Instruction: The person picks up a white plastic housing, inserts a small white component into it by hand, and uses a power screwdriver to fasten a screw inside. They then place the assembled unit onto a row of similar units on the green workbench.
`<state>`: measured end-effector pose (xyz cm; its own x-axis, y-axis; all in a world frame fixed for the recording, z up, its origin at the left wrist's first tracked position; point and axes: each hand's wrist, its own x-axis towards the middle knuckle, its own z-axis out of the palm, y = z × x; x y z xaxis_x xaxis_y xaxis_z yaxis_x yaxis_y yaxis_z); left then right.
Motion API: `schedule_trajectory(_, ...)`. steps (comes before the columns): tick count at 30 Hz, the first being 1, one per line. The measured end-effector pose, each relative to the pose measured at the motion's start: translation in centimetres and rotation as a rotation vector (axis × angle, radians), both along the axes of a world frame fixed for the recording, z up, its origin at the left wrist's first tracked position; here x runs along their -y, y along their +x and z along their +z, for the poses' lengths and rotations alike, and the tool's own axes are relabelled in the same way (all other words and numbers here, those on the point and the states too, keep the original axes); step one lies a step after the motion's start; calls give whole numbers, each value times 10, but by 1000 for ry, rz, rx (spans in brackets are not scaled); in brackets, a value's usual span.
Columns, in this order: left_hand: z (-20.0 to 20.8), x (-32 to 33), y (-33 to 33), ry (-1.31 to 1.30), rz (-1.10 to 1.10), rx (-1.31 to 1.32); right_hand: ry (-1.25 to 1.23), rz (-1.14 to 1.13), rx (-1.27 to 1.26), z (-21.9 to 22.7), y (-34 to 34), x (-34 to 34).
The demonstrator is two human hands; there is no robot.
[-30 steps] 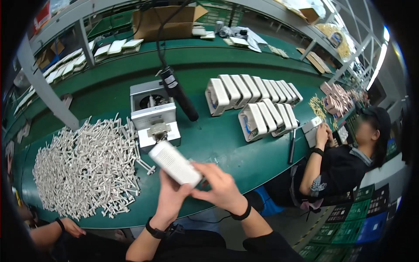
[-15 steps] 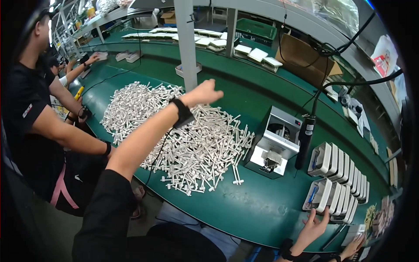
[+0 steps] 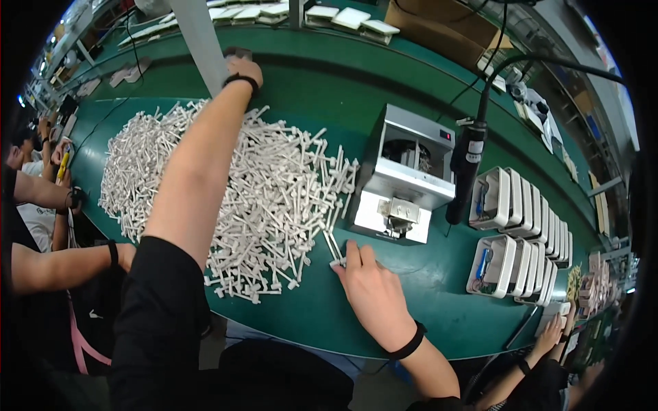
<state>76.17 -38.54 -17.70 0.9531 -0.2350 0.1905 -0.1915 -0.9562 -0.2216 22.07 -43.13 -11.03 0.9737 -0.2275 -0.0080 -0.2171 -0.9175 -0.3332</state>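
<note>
My left arm stretches across a heap of white plastic rod-like parts (image 3: 274, 198). At the far side of the bench, beside the grey post, my left hand (image 3: 243, 68) is closed at the near rim of a small shallow tray (image 3: 239, 52); its fingertips are partly hidden. My right hand (image 3: 373, 291) is low over the bench at the heap's right edge. Its thumb and forefinger close on the end of a white plastic rod part (image 3: 336, 263) with a crosswise head. A grey metal machine (image 3: 404, 178) with a round opening stands just beyond my right hand.
A black cylindrical tool (image 3: 466, 175) hangs from a cable beside the machine. Two rows of white open cases (image 3: 507, 267) with wires inside stand at the right. Another person's hand (image 3: 548, 337) is at the far right, and a co-worker's arm (image 3: 68, 267) reaches in from the left.
My left hand has reached onward to the small tray. My right hand has left the white cases and come left to the rod part. The view has shifted right and downward.
</note>
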Motion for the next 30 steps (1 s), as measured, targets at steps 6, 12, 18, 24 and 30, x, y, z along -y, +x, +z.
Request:
schedule_trajectory(6, -31, -22, 45, -185, 69, 332, 24, 62, 41, -20, 8, -11)
schedule_trajectory(12, 114, -26, -77, -922, -412, -198, 343, 7, 341, -16, -12, -2)
schedule_trajectory(18, 183, -69, -208, -1794, -673, -614, 1123, -241, 426, -2, -38, -12)
schedule_trajectory(24, 185, -111, -336, -2218, -585, -1175, 1422, -116, 590, 54, -50, -17)
schedule_trajectory(30, 143, -124, -427, -2239, -303, -1510, 855, 4, 822, 54, -46, -33)
